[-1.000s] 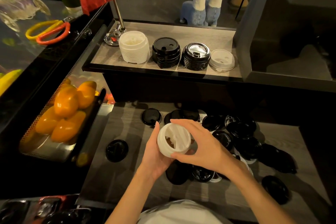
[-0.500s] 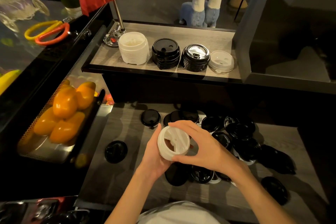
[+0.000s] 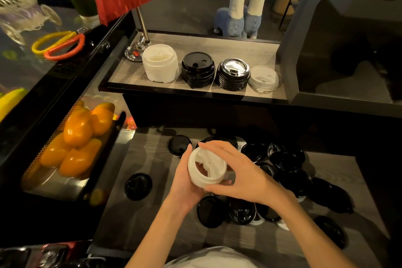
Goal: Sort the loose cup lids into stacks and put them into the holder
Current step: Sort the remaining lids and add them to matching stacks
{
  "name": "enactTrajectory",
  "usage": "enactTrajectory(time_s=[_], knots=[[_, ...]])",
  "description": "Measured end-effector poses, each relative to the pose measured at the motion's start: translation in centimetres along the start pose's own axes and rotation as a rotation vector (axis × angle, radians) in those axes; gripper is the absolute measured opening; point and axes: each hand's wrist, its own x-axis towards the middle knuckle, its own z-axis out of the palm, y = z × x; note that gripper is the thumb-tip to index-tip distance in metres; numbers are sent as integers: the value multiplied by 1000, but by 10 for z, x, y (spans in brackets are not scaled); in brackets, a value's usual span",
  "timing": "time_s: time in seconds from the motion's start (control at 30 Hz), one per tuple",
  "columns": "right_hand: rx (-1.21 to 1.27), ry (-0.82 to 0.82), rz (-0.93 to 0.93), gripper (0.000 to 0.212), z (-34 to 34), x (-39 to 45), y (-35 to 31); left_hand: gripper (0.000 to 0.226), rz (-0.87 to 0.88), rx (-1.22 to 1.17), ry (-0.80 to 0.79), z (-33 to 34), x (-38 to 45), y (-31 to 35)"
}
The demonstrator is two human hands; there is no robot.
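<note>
Short stack of white plastic cup lids [image 3: 207, 167], tilted, held between both hands above the surface [image 3: 152, 213]. Left hand [image 3: 185, 182] cups its underside with curled fingers; right hand [image 3: 237, 172] curls over its far and right rim.

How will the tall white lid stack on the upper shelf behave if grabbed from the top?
The tall white plastic lid stack looks light and thin-walled, so it probably flexes. Only nested, the lids may separate when lifted. It already leans slightly, so a sideways push could tip it toward the black lid stack.
</note>
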Motion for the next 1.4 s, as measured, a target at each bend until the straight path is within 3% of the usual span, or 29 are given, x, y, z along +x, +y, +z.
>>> enactTrajectory(time_s=[0.13, 0.3, 0.5, 0.7, 0.83, 1.03, 1.17, 1.4], knots=[[-16, 71, 57, 86, -18, 13, -11, 68, 68, 85, -31, 16, 7, 14], [-38, 109, -11, 87, -59, 34, -26, 71, 190, 403, -94, 36, 10, 50], [-78, 129, -65, 93, -95, 60, -45, 47, 445, 571, -76, 59, 14, 97], [302, 313, 146, 49, -116, 100, -57, 35, 590, 494, -68, 79, 4, 133], [354, 337, 231, 39, -124, 144, -72, 29, 635, 449, -47, 80, 0, 162], [261, 218, 228, 30, -140, 218, -95, 47, 738, 576, 197, 55, 12, 223], [270, 204, 242, 24, -136, 256, -99, 38, 780, 659, 315, 43, 23, 252], [207, 170, 362, 34, -128, 304, -89, 37, 810, 911, 471, 32, 41, 278]])
